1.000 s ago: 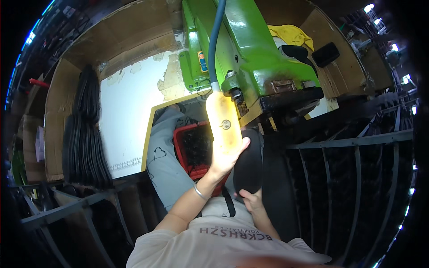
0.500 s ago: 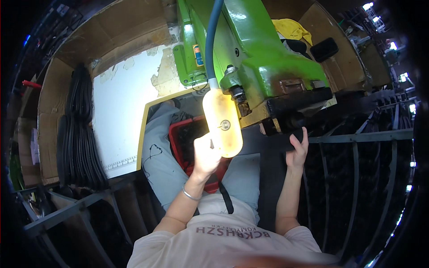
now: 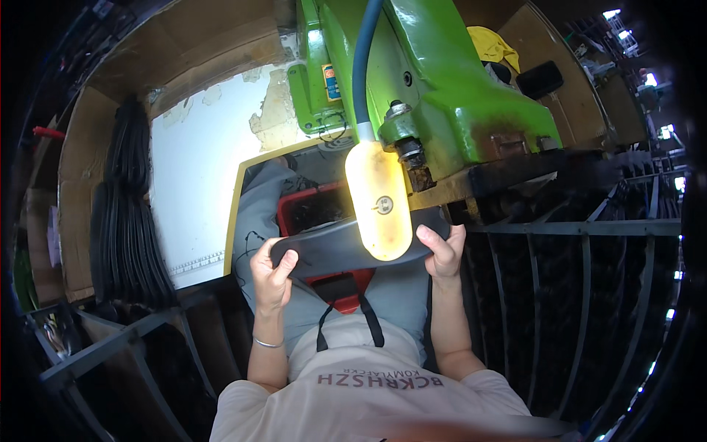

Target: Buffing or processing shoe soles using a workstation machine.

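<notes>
Both hands hold one long, flat, dark grey piece (image 3: 322, 248) with a rounded left end, stretched level across my lap. My left hand (image 3: 271, 277) pinches that rounded end, thumb on top. At the other end my right hand (image 3: 444, 252) grips it, thumb also on the upper face. A lit oblong lamp (image 3: 378, 199) on a blue gooseneck hangs in front of the piece and hides its middle. Just beyond my right hand stands a green machine (image 3: 449, 88) with a dark, worn metal head.
Stacks of similar black pieces (image 3: 134, 239) stand left of a white board (image 3: 195, 177). Cardboard (image 3: 184, 37) walls surround the work area. A red container (image 3: 291, 214) sits between my legs. Metal racks (image 3: 582, 228) flank me; a yellow cloth (image 3: 492, 46) lies behind the machine.
My right hand has brought the dark piece away from the machine's head, down and left. My left hand has moved left from behind the lamp and now grips the piece's other end.
</notes>
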Demonstrator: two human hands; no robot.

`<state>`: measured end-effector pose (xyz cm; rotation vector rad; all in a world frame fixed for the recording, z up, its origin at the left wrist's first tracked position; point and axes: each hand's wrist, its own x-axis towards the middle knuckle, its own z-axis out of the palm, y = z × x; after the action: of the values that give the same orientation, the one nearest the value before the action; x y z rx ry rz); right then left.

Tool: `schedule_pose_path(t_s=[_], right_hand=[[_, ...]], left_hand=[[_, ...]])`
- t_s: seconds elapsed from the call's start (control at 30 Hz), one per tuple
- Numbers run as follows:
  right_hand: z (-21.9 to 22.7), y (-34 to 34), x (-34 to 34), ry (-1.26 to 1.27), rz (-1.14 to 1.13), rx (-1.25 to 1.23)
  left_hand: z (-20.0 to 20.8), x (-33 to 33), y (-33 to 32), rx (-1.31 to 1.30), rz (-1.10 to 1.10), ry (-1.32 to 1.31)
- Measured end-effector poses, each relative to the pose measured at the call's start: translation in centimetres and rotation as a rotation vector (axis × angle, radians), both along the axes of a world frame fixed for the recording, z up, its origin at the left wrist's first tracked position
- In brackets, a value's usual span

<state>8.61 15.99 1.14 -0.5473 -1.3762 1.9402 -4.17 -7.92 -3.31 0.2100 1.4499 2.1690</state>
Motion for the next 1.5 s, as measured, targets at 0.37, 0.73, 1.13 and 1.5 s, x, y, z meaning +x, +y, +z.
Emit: schedule_pose_path(t_s=[0.37,0.73,1.13,1.5], right_hand=[[0.0,10.5,7.7,0.066,-0.249,0.059],[1.1,7.5,2.8,0.045,-0.228,0.028],[-0.2,-0.1,-1.0,0.017,0.052,0.061],[0.4,-0.9,-2.4,0.030,0.138,0.266]], left_hand=[[3.9,5.8,13.5,0.020,0.143,0.418],[3.2,2.6,10.6,0.084,0.192,0.321],[-0.7,1.7,-0.9,0.067,0.066,-0.079],[4.7,2.2,9.6,-0.142,-0.331,0.407]])
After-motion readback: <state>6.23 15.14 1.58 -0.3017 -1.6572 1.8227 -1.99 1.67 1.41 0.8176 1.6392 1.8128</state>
